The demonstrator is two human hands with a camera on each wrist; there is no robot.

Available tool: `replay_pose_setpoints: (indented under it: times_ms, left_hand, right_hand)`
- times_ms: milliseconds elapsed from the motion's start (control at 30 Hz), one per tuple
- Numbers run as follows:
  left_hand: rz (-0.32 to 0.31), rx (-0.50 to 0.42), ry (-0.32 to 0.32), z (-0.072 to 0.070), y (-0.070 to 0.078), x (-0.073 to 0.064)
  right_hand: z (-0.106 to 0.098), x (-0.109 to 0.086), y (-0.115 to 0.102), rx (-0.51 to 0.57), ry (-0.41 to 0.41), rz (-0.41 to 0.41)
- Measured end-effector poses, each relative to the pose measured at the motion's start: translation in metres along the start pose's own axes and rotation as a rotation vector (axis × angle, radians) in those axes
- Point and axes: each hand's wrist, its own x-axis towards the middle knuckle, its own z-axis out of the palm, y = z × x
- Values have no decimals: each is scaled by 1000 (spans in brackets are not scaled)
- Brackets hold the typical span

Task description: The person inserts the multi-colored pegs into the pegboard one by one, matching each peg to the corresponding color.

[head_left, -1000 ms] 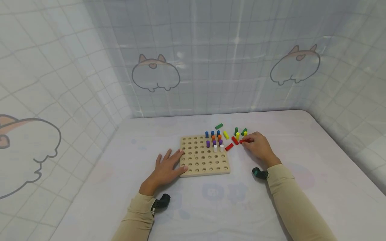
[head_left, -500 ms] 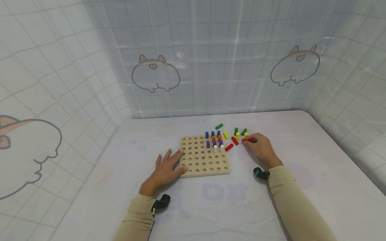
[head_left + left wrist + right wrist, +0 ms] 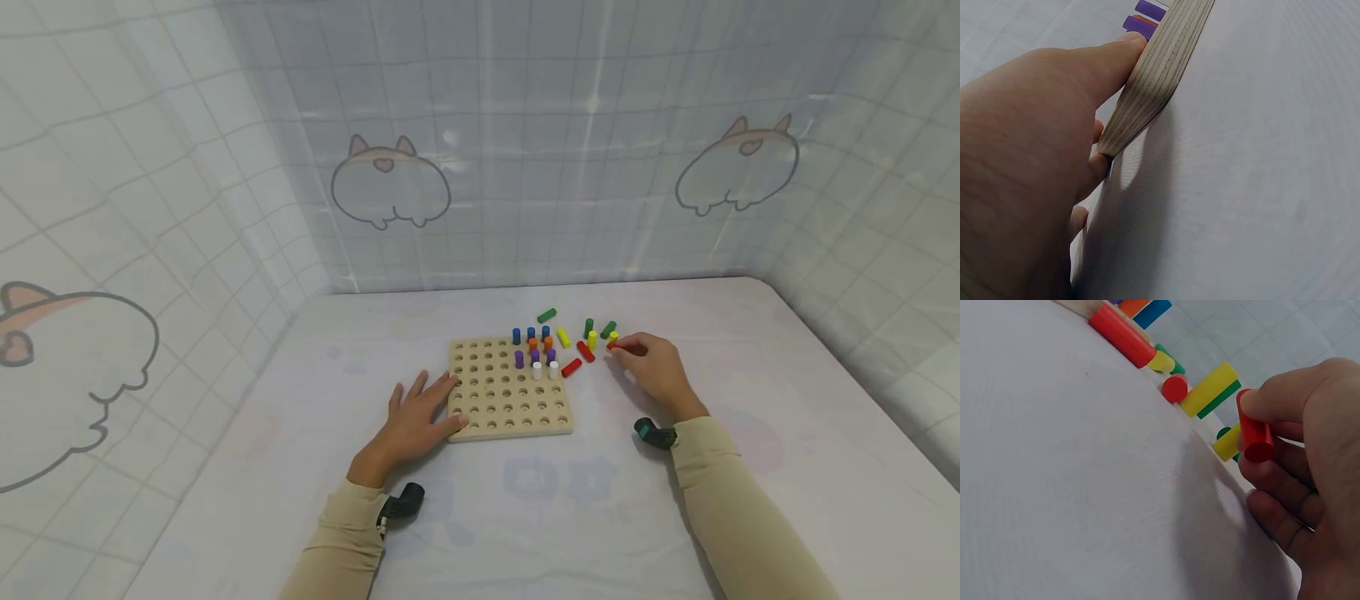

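Note:
My right hand (image 3: 658,373) pinches a red peg (image 3: 1255,434) between thumb and fingers, at the right of the loose pegs. In the right wrist view the peg hangs above the cloth, tilted, one end facing the camera. My left hand (image 3: 405,427) rests spread at the left side of a wooden pegboard (image 3: 517,432), thumb on its near left corner and a fingertip at its edge. Blue pegs (image 3: 531,333), orange pegs (image 3: 548,342), purple pegs (image 3: 519,359) and white pegs (image 3: 537,371) stand upright in the board's far right part.
Right of the board lie two red pegs (image 3: 572,367), a yellow peg (image 3: 564,337) and green pegs (image 3: 547,316). Two yellow pegs (image 3: 592,340) stand upright near my right hand. A white patterned curtain (image 3: 525,208) borders the cloth-covered table (image 3: 510,517).
My right hand has moved slightly to the right with the red peg, drawing it away from the red pegs on the cloth. My left hand stays at the board.

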Motion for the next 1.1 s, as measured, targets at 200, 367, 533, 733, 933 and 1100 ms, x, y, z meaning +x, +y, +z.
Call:
replay_pose_setpoints:
  times_ms: [200, 367, 533, 733, 933, 1100]
  left_hand:
    - [-4, 7, 8, 0, -1, 0]
    - [8, -4, 16, -1, -2, -1]
    - [16, -12, 11, -1, -1, 0]
    - [11, -11, 7, -1, -1, 0]
    - [9, -5, 5, -1, 0, 1]
    - [2, -8, 2, -1, 1, 0]
  right_hand:
    - [2, -4, -6, 139, 2, 12]
    - [7, -8, -14, 228, -22, 0]
    - [9, -12, -19, 291, -19, 32]
    - [14, -15, -25, 330, -46, 60]
    - [17, -16, -30, 360, -76, 51]
    - [21, -17, -35, 374, -120, 65]
